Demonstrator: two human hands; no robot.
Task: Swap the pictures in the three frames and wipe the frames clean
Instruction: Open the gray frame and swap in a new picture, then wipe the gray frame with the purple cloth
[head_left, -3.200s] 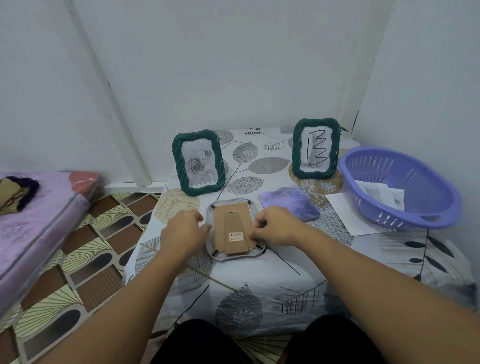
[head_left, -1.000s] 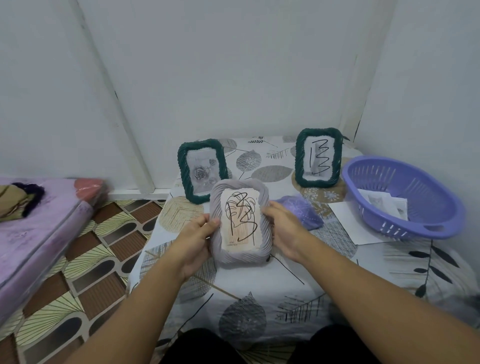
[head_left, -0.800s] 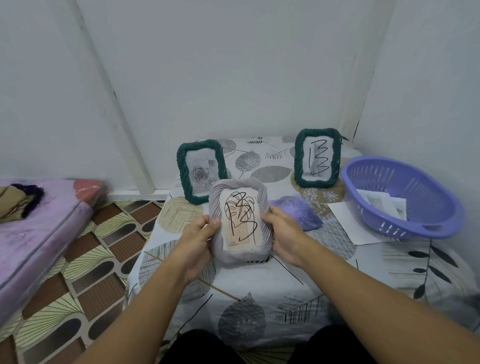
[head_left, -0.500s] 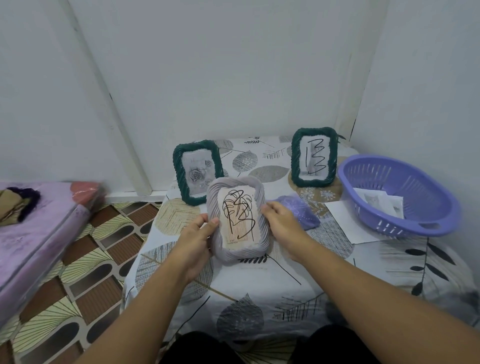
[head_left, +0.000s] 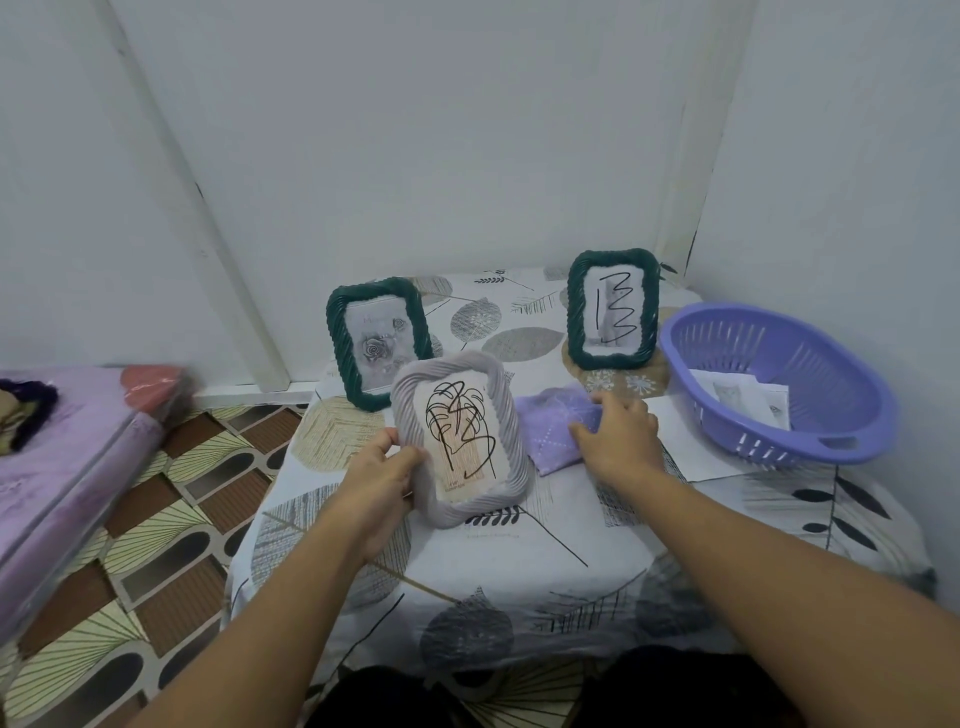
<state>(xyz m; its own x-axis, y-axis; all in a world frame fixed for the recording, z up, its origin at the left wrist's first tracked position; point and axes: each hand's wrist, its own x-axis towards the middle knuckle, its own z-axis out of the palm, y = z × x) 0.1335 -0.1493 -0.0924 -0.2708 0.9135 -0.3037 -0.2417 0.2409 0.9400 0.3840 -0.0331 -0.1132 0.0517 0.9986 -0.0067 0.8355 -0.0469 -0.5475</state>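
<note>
Left hand (head_left: 382, 475) at centre frame, fingers curled round the left edge of the pale grey rope-patterned picture frame (head_left: 460, 436), holding it tilted up off the leaf-print table (head_left: 545, 551) with the black line drawing of a leaf facing the camera — probably kept upright so the front can be wiped; lower edge close to the cloth, contact not clear. Right hand (head_left: 615, 436) just right of it, palm down on the folded lilac wiping cloth (head_left: 553, 431), fingers spread and slightly bent over it; whether already pinching cannot be told. Judged as the reach for the cloth, with wiping of this frame to follow. Behind, two dark green rope-patterned frames standing propped — one with a grey rose print (head_left: 379, 343) at centre left, one with a black scribble (head_left: 613, 309) at upper right. Purple slotted plastic basket (head_left: 779, 384) at right edge, holding loose paper prints (head_left: 737, 397), set within reach for swapping.
</note>
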